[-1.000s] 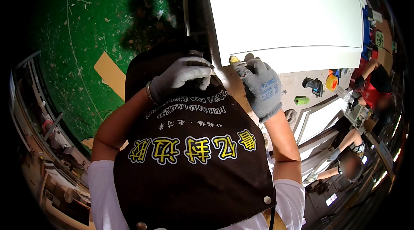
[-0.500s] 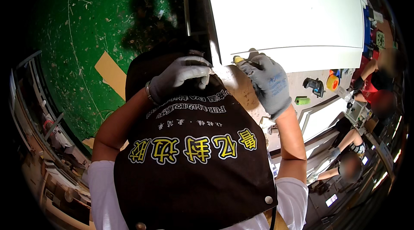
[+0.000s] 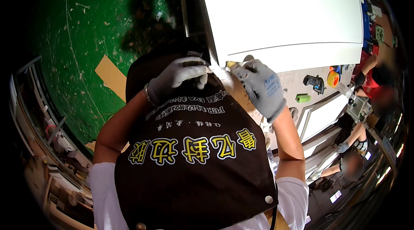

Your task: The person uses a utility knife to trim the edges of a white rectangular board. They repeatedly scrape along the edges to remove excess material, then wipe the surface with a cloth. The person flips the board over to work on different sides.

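Looking down past my dark brown apron (image 3: 194, 165), both forearms rise from the near edge with elbows bent and gloved hands meeting at the near corner of the white panel (image 3: 284, 14). My left hand (image 3: 177, 79), in a grey glove, is curled with its fingers pressed against the panel's near left edge. My right hand (image 3: 263, 87), also in a grey glove, is closed around a small yellow-tipped tool (image 3: 230, 65), whose tip touches the panel's near edge, just beside the left fingertips. Farther right on the workbench (image 3: 297, 83) lie an orange tape roll (image 3: 333, 78), a black tool (image 3: 315, 82) and a green cylinder (image 3: 303, 98). No container shows contents I can make out. Green floor (image 3: 77, 49) lies to the left.
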Motion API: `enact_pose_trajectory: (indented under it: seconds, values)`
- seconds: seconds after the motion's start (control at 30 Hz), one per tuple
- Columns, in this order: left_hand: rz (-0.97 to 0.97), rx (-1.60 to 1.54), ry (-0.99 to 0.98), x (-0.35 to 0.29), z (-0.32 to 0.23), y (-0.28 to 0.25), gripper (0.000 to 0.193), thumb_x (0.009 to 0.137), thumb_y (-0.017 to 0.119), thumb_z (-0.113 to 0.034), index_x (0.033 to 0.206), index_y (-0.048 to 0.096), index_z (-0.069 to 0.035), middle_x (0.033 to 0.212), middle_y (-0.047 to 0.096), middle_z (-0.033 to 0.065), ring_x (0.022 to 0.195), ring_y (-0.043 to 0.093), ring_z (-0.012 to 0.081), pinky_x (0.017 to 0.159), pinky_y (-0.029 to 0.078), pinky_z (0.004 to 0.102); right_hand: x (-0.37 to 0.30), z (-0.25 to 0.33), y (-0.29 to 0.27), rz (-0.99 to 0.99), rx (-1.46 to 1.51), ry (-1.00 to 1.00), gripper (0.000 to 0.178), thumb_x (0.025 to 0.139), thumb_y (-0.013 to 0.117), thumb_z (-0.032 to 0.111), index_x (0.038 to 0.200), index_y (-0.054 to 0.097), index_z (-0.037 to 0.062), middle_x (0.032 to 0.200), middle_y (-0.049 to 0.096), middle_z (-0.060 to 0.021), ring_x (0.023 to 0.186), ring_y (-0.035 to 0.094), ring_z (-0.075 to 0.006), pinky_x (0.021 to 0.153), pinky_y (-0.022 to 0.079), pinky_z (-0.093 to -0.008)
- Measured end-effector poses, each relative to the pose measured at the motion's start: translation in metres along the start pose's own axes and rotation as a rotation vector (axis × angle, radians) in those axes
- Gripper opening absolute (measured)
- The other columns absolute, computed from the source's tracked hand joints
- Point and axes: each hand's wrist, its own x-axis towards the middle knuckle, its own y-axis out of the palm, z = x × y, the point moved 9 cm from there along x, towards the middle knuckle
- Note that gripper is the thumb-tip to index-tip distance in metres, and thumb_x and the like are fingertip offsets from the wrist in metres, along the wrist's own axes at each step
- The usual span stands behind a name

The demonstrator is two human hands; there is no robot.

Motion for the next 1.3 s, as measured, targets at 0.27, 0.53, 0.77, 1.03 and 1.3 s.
enact_pose_trajectory:
  seconds: [0.27, 0.53, 0.77, 1.03, 1.3]
  values:
    - [-0.194, -0.365, -0.075, 0.003, -0.005, -0.018, 0.024, 0.101, 0.05, -0.02, 0.11, 0.057, 0.001, 0.084, 0.057, 0.0035, 0.079, 0.056, 0.0142, 0.075, 0.046, 0.0289, -0.02, -0.039, -0.001, -0.432, 0.764, 0.32, 0.042, 0.094, 0.063, 0.009, 0.131, 0.054, -0.0066, 0.117, 0.066, -0.0085, 0.095, 0.059, -0.0106, 0.082, 0.048, -0.0236]
    - [-0.132, -0.18, 0.292, 0.002, -0.076, -0.041, 0.041, 0.105, 0.034, -0.02, 0.138, 0.039, 0.005, 0.151, 0.034, 0.0248, 0.139, 0.037, 0.0379, 0.115, 0.03, 0.0505, -0.01, -0.015, 0.034, -0.553, 1.043, 0.52, 0.038, 0.093, 0.061, 0.002, 0.129, 0.056, -0.0058, 0.11, 0.067, -0.005, 0.1, 0.06, -0.0102, 0.091, 0.047, -0.024]
    - [-0.077, -0.199, 0.264, 0.035, -0.092, -0.046, 0.035, 0.103, 0.044, -0.015, 0.133, 0.046, 0.003, 0.137, 0.05, 0.0169, 0.132, 0.046, 0.031, 0.112, 0.036, 0.0487, -0.04, 0.017, 0.109, -0.307, 0.966, 0.518, 0.034, 0.092, 0.063, 0.004, 0.125, 0.059, -0.0031, 0.111, 0.064, -0.0043, 0.1, 0.057, -0.0099, 0.091, 0.045, -0.0245]
    - [-0.027, 0.415, 0.422, 0.05, -0.097, -0.036, 0.032, 0.097, 0.055, -0.008, 0.128, 0.056, 0.0, 0.13, 0.056, 0.0125, 0.122, 0.054, 0.0262, 0.102, 0.048, 0.0414, -0.171, -0.024, 0.107, -0.865, 0.975, 1.05, 0.04, 0.099, 0.058, 0.019, 0.134, 0.047, 0.0022, 0.084, 0.056, -0.0024, 0.07, 0.049, -0.0081, 0.062, 0.043, -0.0251]
    - [0.103, -0.169, 0.116, 0.062, -0.08, -0.015, 0.04, 0.104, 0.044, -0.027, 0.133, 0.048, -0.001, 0.138, 0.051, 0.0114, 0.129, 0.047, 0.0251, 0.111, 0.038, 0.0428, -0.37, -0.108, 0.08, -0.709, -0.03, 1.347, 0.033, 0.085, 0.062, 0.008, 0.118, 0.064, 0.0088, 0.116, 0.065, -0.0148, 0.102, 0.062, -0.036, 0.087, 0.05, -0.0402]
